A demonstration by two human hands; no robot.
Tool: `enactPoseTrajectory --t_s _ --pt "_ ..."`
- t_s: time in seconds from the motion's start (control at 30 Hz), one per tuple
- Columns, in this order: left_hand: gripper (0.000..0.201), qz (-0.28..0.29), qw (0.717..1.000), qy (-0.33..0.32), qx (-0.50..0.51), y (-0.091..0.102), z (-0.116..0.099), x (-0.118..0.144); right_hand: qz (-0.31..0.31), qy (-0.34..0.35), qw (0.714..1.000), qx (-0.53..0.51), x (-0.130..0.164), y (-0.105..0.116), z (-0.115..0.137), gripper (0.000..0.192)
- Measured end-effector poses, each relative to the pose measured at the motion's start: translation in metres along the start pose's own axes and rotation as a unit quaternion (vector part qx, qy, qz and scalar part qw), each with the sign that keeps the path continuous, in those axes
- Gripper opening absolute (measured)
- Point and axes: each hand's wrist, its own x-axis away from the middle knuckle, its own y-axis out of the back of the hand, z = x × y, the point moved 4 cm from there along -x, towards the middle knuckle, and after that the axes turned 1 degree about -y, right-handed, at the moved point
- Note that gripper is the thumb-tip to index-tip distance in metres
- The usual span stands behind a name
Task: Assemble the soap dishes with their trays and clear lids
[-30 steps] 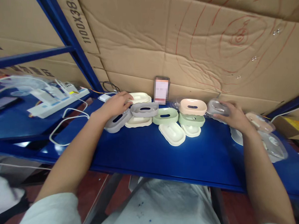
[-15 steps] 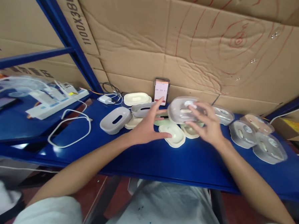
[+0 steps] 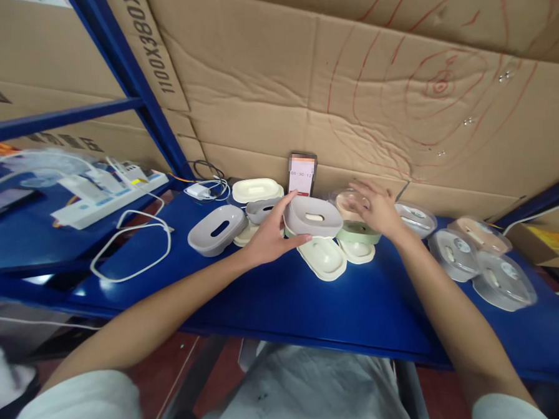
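Observation:
My left hand [image 3: 269, 235] grips the left side of a greyish oval soap-dish piece [image 3: 313, 216] at the middle of the blue shelf [image 3: 302, 304]. My right hand [image 3: 376, 208] hovers with spread fingers over a pink dish [image 3: 348, 204] that is stacked on a green dish [image 3: 359, 232]; I cannot tell whether it touches. Two cream trays [image 3: 322, 259] lie just in front of them. Left of my left hand are a grey dish [image 3: 211, 228], a second grey one [image 3: 259, 208] and a cream tray [image 3: 257, 189].
A phone [image 3: 301, 173] showing a timer leans on the cardboard back wall. Several clear lids [image 3: 450, 253] lie at the right of the shelf. A white cable loop [image 3: 134, 252], a charger [image 3: 196, 189] and a power strip [image 3: 106, 194] are at the left.
My right hand carried a clear-grey piece from the right to the middle, let it go, and moved back over the pink dish. My left hand left the grey dishes and took hold of that piece.

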Motion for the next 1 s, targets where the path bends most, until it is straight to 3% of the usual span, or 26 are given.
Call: enactPoseTrajectory --t_s 0.1,0.2,0.27,0.43,0.53,0.6,0.67,0.77,0.83,0.9,1.0 --pt "0.104 0.001 1.0 -0.006 0.012 0.0 0.0 0.0 0.024 0.08 0.996 -0.019 0.012 -0.002 0.028 0.048" --pt "0.102 -0.008 1.0 -0.019 0.02 0.004 -0.001 -0.002 0.099 0.211 0.966 -0.111 0.028 -0.007 0.072 0.054" --pt "0.103 -0.008 0.999 -0.034 0.018 0.007 -0.002 -0.003 0.121 0.244 0.953 -0.132 0.033 -0.01 0.089 0.054" --pt "0.11 0.033 0.998 -0.055 0.007 0.008 -0.006 -0.005 0.129 0.208 0.952 -0.181 0.028 -0.008 0.083 0.041" --pt "0.112 0.046 0.997 -0.061 -0.001 0.014 -0.005 -0.008 0.066 0.195 0.97 -0.131 0.022 -0.001 0.071 0.037" --pt "0.107 0.028 0.998 -0.058 -0.021 0.026 -0.001 -0.014 0.019 0.201 0.977 -0.073 0.02 0.002 0.068 0.037" --pt "0.098 -0.025 0.995 -0.06 -0.078 0.047 0.002 -0.021 -0.011 0.201 0.979 -0.025 0.021 0.001 0.067 0.037" --pt "0.071 -0.134 0.962 -0.053 -0.231 0.087 0.007 -0.03 0.013 0.223 0.974 0.036 0.026 -0.008 0.07 0.037" --pt "0.055 -0.178 0.932 -0.011 -0.315 0.111 0.014 -0.035 0.05 0.249 0.965 0.067 0.031 -0.018 0.073 0.036" --pt "0.048 -0.182 0.912 0.052 -0.364 0.127 0.023 -0.038 0.072 0.262 0.959 0.086 0.035 -0.027 0.077 0.036" --pt "0.05 -0.135 0.886 0.156 -0.416 0.135 0.038 -0.036 0.074 0.266 0.957 0.094 0.038 -0.04 0.082 0.036"
